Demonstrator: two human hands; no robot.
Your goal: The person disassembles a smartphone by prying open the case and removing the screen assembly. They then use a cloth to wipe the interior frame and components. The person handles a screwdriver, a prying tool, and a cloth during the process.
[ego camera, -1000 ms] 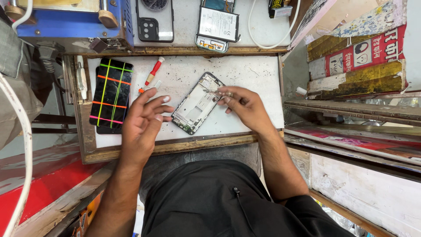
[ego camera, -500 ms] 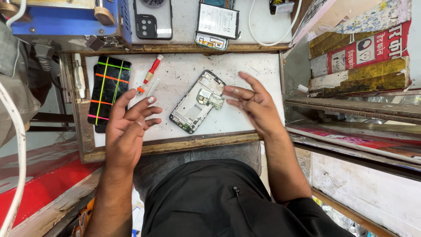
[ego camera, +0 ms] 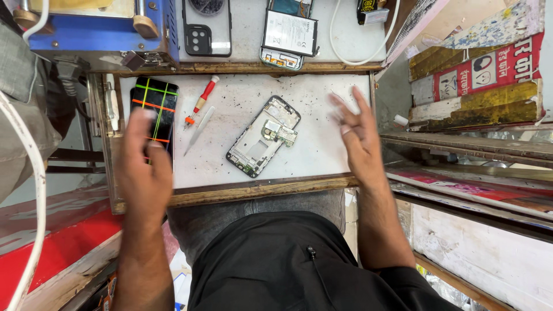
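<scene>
An opened phone frame [ego camera: 263, 136] with its circuit board showing lies tilted in the middle of the white work board [ego camera: 311, 98]. My left hand [ego camera: 144, 167] hovers blurred over the board's left side, above a phone with a broken screen showing coloured lines [ego camera: 155, 103]; it holds nothing. My right hand [ego camera: 357, 135] is at the board's right side with its fingers spread, also holding nothing. A red-handled screwdriver [ego camera: 200, 101] and a thin metal tool [ego camera: 199, 131] lie between the broken phone and the frame.
On the shelf behind the board are a dark phone in a clear case [ego camera: 207, 26], a phone with its battery exposed [ego camera: 288, 34], a white cable [ego camera: 357, 57] and a blue machine [ego camera: 98, 29]. Printed boards [ego camera: 478, 75] are stacked at the right.
Both hands let go of the phone frame and moved outward, the left over the broken phone, the right to the board's right edge. The thin tool now lies on the board.
</scene>
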